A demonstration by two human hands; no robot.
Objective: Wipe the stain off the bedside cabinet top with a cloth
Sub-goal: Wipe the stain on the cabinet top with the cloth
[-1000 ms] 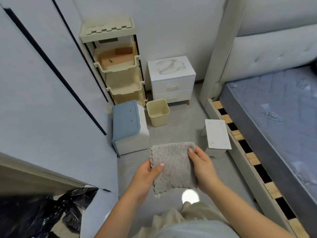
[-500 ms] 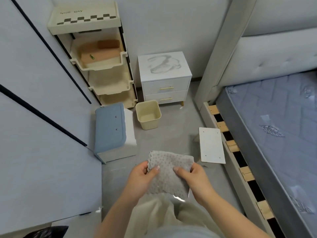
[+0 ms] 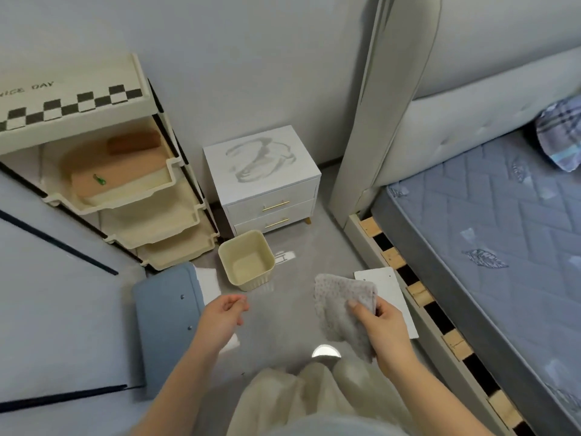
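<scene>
A white two-drawer bedside cabinet point(image 3: 270, 202) stands against the far wall, and a grey smeared stain point(image 3: 259, 158) covers most of its top. My right hand point(image 3: 382, 325) grips a folded grey dotted cloth point(image 3: 338, 306) low in the view, well short of the cabinet. My left hand point(image 3: 223, 313) hovers to the left of the cloth with its fingers loosely curled and nothing in it. Both hands are above the grey floor.
A cream bin point(image 3: 246, 262) sits in front of the cabinet. A cream tiered rack point(image 3: 103, 171) stands to the left, a blue stool point(image 3: 166, 319) below it. A small white stool point(image 3: 393, 294) sits by the bed frame point(image 3: 418, 297); the mattress point(image 3: 503, 234) fills the right.
My left hand has let go of the cloth and moved left. The right hand now holds the cloth alone, further right. The view has come closer to the cabinet.
</scene>
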